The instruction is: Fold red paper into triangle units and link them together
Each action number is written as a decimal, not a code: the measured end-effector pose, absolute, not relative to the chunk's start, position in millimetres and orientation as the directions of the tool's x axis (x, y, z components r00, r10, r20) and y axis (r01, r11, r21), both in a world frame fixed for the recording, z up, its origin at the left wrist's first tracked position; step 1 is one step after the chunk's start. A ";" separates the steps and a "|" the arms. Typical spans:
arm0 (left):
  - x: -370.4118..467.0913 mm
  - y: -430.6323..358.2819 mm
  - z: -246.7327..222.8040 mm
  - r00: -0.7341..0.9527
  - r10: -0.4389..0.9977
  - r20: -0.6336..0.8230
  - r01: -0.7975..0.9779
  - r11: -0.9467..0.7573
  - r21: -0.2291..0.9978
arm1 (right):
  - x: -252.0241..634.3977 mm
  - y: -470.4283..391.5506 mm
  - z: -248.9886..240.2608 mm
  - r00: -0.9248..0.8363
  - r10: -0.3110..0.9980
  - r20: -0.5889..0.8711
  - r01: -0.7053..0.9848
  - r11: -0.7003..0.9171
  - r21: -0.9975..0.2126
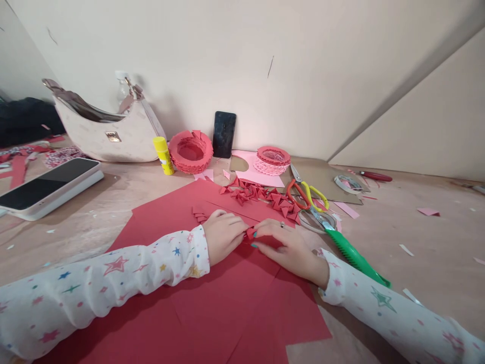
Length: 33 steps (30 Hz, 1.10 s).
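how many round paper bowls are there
2: a red bowl between the glue stick and the upright phone, and a pink bowl with a red rim, right of that phone.

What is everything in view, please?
Curved handbag: 1, pale-pink, back left
Plastic bottle: 1, clear, behind handbag
Cloth-like bundle: 1, black, far left
Flat device: 1, black-white, left
Glue stick: 1, yellow, back
Upright phone: 1, black, against wall
Folded-paper rings: 2, red/red-pink, back
Folded-paper pieces: many, red, centre
Paper sheets: several, red/pink, centre
Flat cardboard: 1, brown, back
Scissors: 1, red-yellow, right
Handled tools: 2, green/red, right
Round rolls: 2, whitish, right
Paper scraps: many, red-pink-white, tabletop
Left hand: 1, white-sleeved, centre
Right hand: 1, white-sleeved, centre
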<state>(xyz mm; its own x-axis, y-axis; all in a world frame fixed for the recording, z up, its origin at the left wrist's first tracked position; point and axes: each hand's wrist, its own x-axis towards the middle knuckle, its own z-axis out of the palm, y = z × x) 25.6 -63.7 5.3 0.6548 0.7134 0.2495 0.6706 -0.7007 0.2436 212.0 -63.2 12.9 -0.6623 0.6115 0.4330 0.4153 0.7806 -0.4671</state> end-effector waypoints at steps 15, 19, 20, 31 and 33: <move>23.9 -64.9 4.3 0.655 0.691 0.307 0.595 -0.721 0.354 | 210.4 -65.3 7.4 -0.606 0.696 0.386 0.374 0.677 -0.633; 22.9 -64.3 4.2 0.668 0.687 0.287 0.613 -0.726 0.310 | 209.0 -65.0 11.4 -0.568 0.712 0.412 0.392 0.675 -0.625; 23.0 -64.4 4.3 0.669 0.686 0.286 0.617 -0.727 0.301 | 208.5 -65.0 12.3 -0.562 0.717 0.412 0.399 0.672 -0.624; 23.4 -65.2 4.6 0.692 0.655 0.303 0.626 -0.754 0.200 | 208.8 -67.7 14.8 -0.524 0.739 0.423 0.432 0.658 -0.616; 23.3 -64.6 3.0 0.707 0.625 0.330 0.617 -0.774 0.145 | 208.2 -68.2 16.8 -0.521 0.741 0.424 0.439 0.658 -0.612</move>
<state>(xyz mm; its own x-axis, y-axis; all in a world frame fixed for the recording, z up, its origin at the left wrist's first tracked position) 23.3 -64.6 3.0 0.7072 0.6254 0.3298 0.6166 -0.7738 0.1452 208.2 -68.2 16.8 -0.5207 0.7409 0.4242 0.4387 0.6584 -0.6116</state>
